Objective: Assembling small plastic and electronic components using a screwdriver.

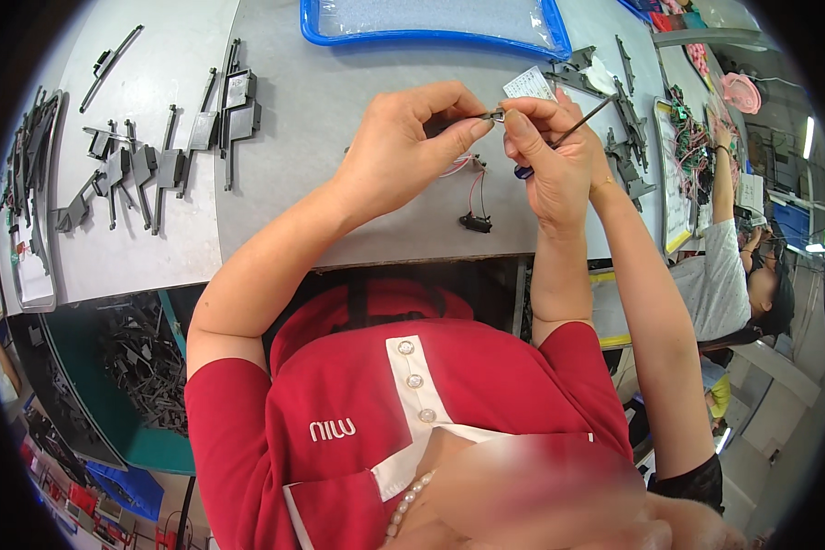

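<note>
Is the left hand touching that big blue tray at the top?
Apart. The head view shows it: a strip of grey table lies plainly between the left hand and the near rim of the blue tray.

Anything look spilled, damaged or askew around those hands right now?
Nothing looks spilled or damaged. One oddity: another person's forearm reaches in close beside the right hand, which seems crowded. The loose black parts at left lie at uneven angles, perhaps simply laid out that way.

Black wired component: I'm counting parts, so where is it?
In the head view, the black wired component lies right of centre on the grey table, below and left of the right hand.
</note>
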Tool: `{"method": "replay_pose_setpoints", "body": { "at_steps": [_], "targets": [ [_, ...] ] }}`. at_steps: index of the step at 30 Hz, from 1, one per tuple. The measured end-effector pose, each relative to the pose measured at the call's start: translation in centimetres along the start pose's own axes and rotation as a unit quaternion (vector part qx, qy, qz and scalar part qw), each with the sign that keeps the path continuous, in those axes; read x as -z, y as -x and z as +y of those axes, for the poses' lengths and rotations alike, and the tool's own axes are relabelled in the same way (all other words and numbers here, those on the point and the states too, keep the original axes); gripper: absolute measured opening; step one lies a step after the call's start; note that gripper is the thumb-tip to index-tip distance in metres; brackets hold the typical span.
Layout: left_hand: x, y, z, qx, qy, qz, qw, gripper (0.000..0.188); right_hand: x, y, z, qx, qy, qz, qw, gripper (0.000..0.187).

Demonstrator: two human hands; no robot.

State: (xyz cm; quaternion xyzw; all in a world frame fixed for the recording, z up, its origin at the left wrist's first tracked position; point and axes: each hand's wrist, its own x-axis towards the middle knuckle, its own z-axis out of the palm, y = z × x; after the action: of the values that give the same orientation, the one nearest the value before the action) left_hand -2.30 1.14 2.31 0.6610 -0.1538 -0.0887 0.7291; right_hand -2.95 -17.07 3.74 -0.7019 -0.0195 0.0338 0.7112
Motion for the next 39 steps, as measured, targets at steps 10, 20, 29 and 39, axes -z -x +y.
{"method": "replay_pose_setpoints", "body": {
  "at_steps": [10, 20, 29, 39],
  "targets": [
    [-0.1, 0.2, 0.3, -0.053, -0.027, 0.018, 0.998, 0.012, -1.7, 0.7, 0.2, 0.032, -0.043, 0.033, 0.998, 0.019],
    [-0.3, 0.1, 0.1, -0.030, -0.031, 0.016, 0.999, 0.012, -1.7, 0.7, 0.4, 0.017, -0.058, 0.048, 0.997, 0.017],
    [-0.7, 0.0, -1.1, -0.106, -0.101, 0.068, 0.987, 0.006, -1.4, 0.4, 1.0, -0.040, -0.183, 0.007, 0.982, 0.017],
    [-0.5, -0.1, -0.5, -0.080, -0.071, 0.054, 0.993, 0.013, -0.1, 2.0, 0.6, 0.076, 0.068, -0.057, 0.993, 0.030]
  ]
}}
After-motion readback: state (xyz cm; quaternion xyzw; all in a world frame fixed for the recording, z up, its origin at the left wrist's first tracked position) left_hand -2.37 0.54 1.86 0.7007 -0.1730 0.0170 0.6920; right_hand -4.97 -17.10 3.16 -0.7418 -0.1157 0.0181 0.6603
